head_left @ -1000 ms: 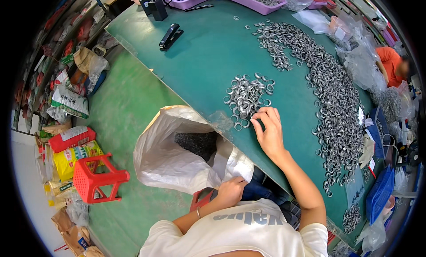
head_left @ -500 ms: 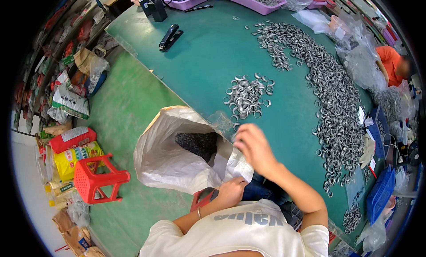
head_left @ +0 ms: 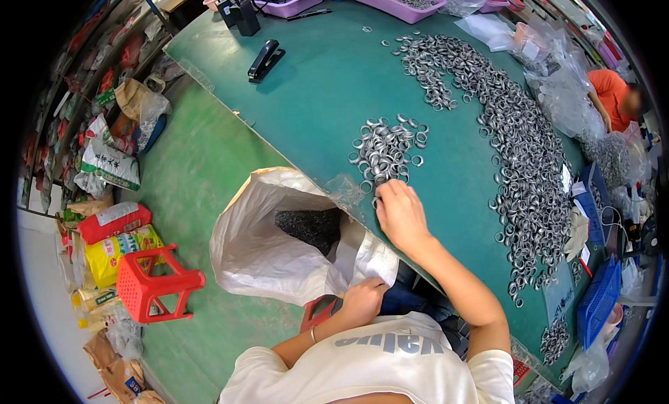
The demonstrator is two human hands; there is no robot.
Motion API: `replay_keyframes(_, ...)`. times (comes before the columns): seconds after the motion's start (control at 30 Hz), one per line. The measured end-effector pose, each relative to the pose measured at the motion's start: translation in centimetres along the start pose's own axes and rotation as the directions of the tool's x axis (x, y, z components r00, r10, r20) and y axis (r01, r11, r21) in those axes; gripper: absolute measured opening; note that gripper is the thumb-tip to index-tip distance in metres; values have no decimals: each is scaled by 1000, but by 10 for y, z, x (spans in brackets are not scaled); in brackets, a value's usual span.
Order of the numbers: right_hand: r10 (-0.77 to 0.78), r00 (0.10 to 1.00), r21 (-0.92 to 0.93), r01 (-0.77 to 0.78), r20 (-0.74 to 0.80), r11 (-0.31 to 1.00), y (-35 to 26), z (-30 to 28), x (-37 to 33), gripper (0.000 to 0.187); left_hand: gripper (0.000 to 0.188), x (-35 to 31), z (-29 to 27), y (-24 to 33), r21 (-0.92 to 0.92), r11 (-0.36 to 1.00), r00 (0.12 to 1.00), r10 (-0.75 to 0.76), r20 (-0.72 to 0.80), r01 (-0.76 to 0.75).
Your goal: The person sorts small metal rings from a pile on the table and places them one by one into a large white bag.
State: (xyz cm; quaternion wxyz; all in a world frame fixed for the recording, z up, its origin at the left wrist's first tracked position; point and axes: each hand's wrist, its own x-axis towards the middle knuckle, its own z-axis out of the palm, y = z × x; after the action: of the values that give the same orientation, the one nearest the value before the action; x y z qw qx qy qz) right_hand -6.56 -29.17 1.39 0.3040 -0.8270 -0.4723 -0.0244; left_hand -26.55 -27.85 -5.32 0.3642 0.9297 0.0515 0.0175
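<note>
My left hand (head_left: 364, 301) is closed on the near rim of a white woven sack (head_left: 279, 275). The sack gapes beside the table edge, and dark grey small pieces (head_left: 310, 228) lie deep inside. My right hand (head_left: 402, 212) is at the near edge of a small pile of grey metal rings (head_left: 383, 147), its fingers curled down onto them. The fingertips press on rings there; how many they grip is hidden. A far larger heap of the same rings (head_left: 523, 146) curves along the right of the green table (head_left: 300, 118).
A black stapler (head_left: 266, 61) lies toward the table's far left. Purple trays (head_left: 401, 5) stand at the back. Left on the floor is a red plastic stool (head_left: 157, 282), near packed bags (head_left: 115, 223). Another person in orange (head_left: 610, 101) is at far right, beyond plastic bags and blue baskets (head_left: 598, 299).
My right hand has moved from above the sack's rim and table edge, away from me, to the small pile of rings. My left hand keeps its hold on the sack.
</note>
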Motion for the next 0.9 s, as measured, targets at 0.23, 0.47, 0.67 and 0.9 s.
replay_keyframes(0.23, 163, 972, 110, -145, -171, 983, 33, -20, 16, 16, 21, 1, -1, 1, -5, 1000, 1000, 1, 4, -1)
replay_keyframes(0.47, 107, 980, -89, -123, -165, 988, 43, -23, 15, 13, 20, 1, -4, 3, -5, 1000, 1000, -7, -6, 7)
replay_keyframes(0.67, 291, 957, 430, -264, 4, 863, 11, -44, 3, 9, 21, 0, 2, -1, -4, 1000, 1000, -2, -12, 2)
replay_keyframes(0.9, 58, 968, 470, -171, 245, 866, -35, -5, -16, 18, 22, 3, 1, 1, -4, 1000, 1000, 6, -2, -6)
